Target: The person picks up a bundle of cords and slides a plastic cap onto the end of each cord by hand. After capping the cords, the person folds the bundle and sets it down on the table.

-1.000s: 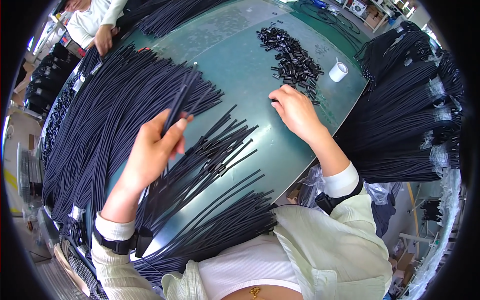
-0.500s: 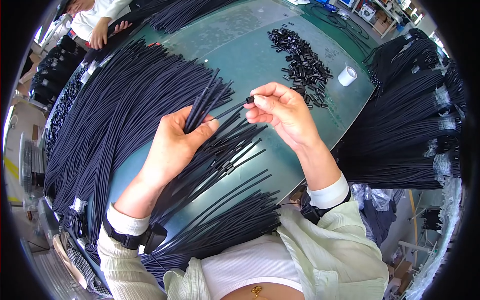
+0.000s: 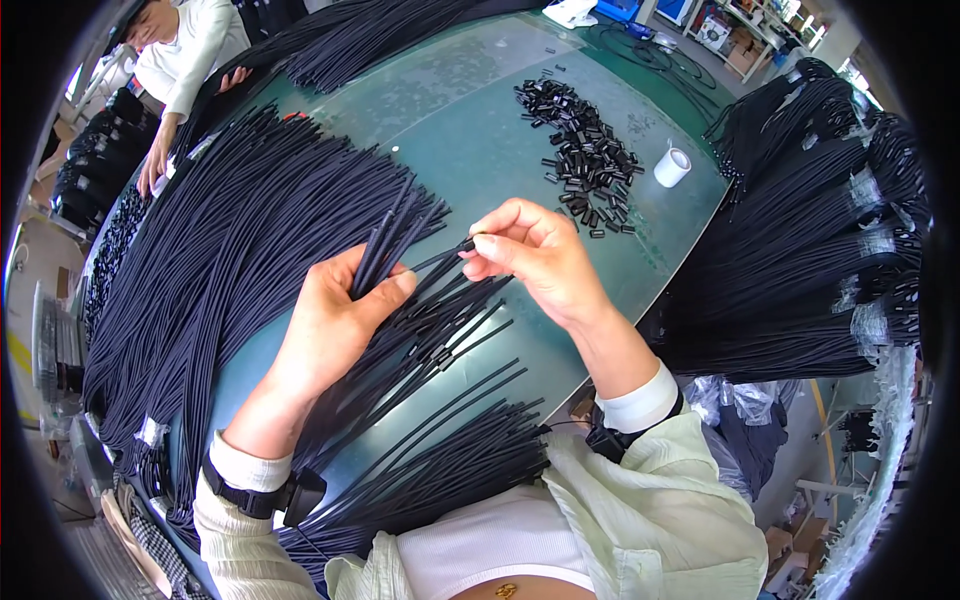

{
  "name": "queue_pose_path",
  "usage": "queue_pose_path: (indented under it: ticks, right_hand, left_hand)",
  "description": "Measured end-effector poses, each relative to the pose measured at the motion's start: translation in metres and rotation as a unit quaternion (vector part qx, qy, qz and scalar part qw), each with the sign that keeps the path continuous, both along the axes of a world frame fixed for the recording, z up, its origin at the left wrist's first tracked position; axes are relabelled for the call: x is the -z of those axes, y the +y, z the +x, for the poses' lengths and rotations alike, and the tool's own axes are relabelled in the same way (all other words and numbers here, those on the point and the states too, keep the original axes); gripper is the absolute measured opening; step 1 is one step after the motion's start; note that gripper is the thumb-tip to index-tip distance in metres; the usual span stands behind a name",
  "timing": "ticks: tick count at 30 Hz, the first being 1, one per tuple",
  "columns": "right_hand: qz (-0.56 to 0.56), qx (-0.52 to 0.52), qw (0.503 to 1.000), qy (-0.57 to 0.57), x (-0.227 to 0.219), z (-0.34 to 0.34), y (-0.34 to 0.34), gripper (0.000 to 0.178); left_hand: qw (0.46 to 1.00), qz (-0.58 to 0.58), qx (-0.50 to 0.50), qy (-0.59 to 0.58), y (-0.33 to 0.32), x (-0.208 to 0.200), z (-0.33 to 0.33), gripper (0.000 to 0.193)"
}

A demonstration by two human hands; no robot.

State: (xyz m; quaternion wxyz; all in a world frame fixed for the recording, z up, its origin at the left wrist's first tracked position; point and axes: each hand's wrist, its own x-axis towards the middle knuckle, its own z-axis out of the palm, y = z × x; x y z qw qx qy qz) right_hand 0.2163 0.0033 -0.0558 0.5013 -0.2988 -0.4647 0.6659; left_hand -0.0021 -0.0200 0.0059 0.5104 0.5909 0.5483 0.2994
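Observation:
My left hand is closed around a small bunch of thin black cords, whose ends stick up past the thumb. One cord leans out of the bunch to the right. At its end my right hand pinches a small black tube between thumb and fingertips. The fingers partly cover the tube, so how far the cord goes into it cannot be seen. Below both hands, more black cords lie fanned on the green tabletop, a few with short black tubes on them.
A heap of short black tubes lies beyond my right hand, beside a white roll. A broad sheaf of cords covers the left. Bundled cords hang at the right edge. A co-worker stands at far left.
The view has shifted slightly. My right hand has come a little nearer to my left, and its fingers cover more of the tube. One of the co-worker's hands has moved down and left.

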Motion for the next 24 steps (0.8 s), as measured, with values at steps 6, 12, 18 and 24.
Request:
queue_pose_path:
  ticks: [6,12,18,24]
  right_hand:
    - [0.054,0.020,0.998,-0.016,0.003,0.000,-0.003,0.009]
    - [0.067,0.005,0.997,-0.024,0.004,-0.014,-0.012,0.010]
    - [0.078,-0.058,0.994,-0.053,0.001,-0.017,-0.011,0.010]
    - [0.093,-0.089,0.990,-0.058,-0.001,-0.024,-0.014,0.011]
  left_hand:
    - [0.999,-0.012,0.028,-0.034,-0.002,0.000,0.002,0.011]
    - [0.993,0.072,0.066,-0.067,-0.005,0.014,0.003,0.013]
    - [0.997,-0.022,0.057,-0.043,-0.013,0.001,0.005,0.019]
    - [0.997,-0.013,0.051,-0.049,-0.016,0.001,0.007,0.023]
